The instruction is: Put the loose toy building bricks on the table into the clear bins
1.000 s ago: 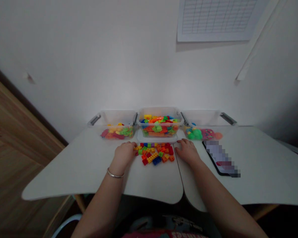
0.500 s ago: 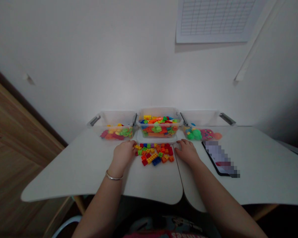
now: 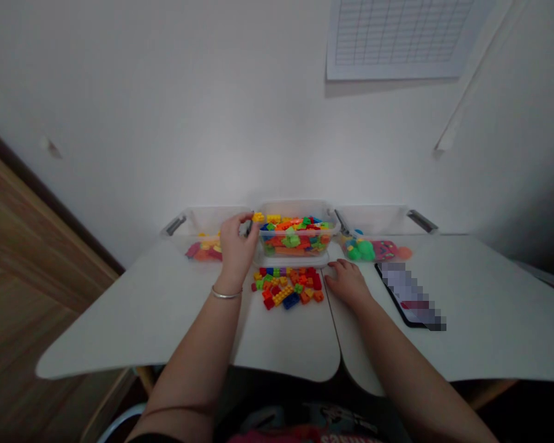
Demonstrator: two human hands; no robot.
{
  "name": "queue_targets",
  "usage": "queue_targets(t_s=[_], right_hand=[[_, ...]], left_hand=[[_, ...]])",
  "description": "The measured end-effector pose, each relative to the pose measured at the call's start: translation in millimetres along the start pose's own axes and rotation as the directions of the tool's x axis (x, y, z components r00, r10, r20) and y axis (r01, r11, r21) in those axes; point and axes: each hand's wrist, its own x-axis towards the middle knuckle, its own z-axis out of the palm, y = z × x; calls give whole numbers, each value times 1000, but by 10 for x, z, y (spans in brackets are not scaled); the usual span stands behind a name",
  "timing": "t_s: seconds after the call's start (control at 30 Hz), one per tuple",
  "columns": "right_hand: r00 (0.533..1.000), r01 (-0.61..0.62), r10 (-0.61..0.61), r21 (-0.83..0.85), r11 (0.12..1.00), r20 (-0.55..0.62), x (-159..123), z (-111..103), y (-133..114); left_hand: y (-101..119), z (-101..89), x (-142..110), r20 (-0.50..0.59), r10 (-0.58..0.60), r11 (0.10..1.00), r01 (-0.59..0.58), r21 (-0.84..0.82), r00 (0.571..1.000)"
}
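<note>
My left hand (image 3: 238, 245) is raised at the left rim of the middle clear bin (image 3: 300, 232), pinching a yellow building block (image 3: 258, 217) between thumb and finger. Behind the block, that bin holds many mixed coloured blocks. My right hand (image 3: 348, 282) rests on the table with its fingers loosely spread and nothing in them. Just left of it lies a flat pile of small building blocks (image 3: 284, 294), mostly red, orange and yellow, with a dark blue one near the front. A row of blocks runs along the pile's back edge.
The left clear bin (image 3: 198, 221), partly behind my left hand, contains coloured pieces. In the right clear bin (image 3: 378, 224) are green, pink and orange toys. A phone (image 3: 409, 298) lies on the white table (image 3: 286, 344), right of my right hand. A seam divides the tabletop.
My left hand has lifted from the pile's left side up to the middle bin's rim, carrying a yellow building block. My right hand has stayed in place.
</note>
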Motion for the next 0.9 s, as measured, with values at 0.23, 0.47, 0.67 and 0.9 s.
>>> queue_targets(t_s=[0.23, 0.47, 0.67, 0.9], right_hand=[[1000, 0, 0, -5, 1000, -12, 34, 35, 22], [1000, 2, -2, 9, 1000, -7, 37, 26, 21], [1000, -5, 5, 16, 1000, -12, 31, 33, 22], [1000, 4, -4, 16, 1000, -8, 32, 36, 26]], left_hand=[[-23, 305, 313, 160, -135, 965, 94, 244, 978], [71, 353, 466, 383, -200, 911, 27, 411, 902], [105, 257, 460, 395, -98, 932, -56, 359, 913], [-9, 154, 189, 316, 94, 993, -111, 35, 944]])
